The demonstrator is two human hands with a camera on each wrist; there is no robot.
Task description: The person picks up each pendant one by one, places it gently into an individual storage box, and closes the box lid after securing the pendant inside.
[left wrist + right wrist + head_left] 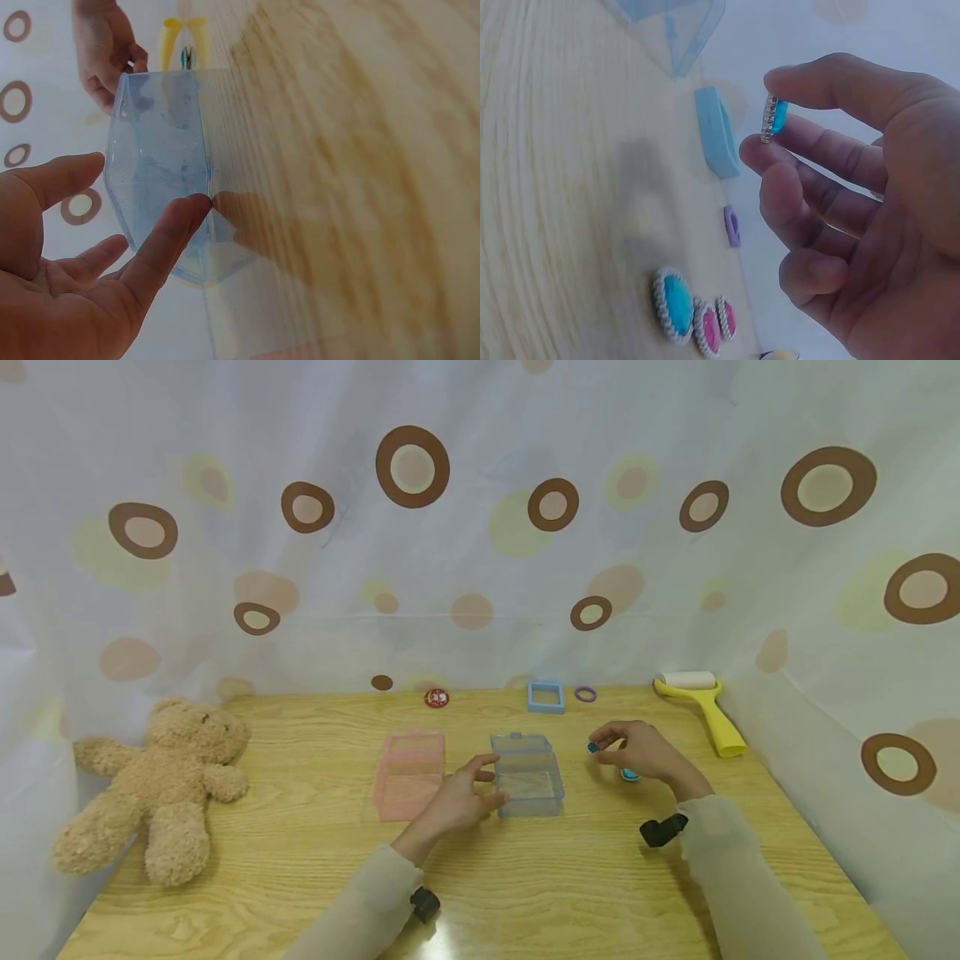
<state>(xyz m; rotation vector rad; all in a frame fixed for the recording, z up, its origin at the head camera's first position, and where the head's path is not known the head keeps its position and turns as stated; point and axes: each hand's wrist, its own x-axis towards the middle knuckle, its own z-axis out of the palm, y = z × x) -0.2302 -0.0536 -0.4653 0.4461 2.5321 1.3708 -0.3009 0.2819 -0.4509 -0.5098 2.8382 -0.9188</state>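
A blue gem [775, 118] was pinched in the right hand [651, 753] fingers, not yet placed in the clear box [527, 774] steadied by the spread left hand [459, 800] fingers. Three gems [694, 317] were left on the worktop [525, 877] below the right fingers.

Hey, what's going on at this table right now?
A person sits at a wooden table. Their right hand pinches a small blue gem between thumb and fingertip, above the table. Their left hand lies open against the side of a clear blue box, fingers touching it. More gems, one blue and two pink, lie on the table near the right hand. A pink box lies beside the blue one, and a teddy bear sits at the far left.
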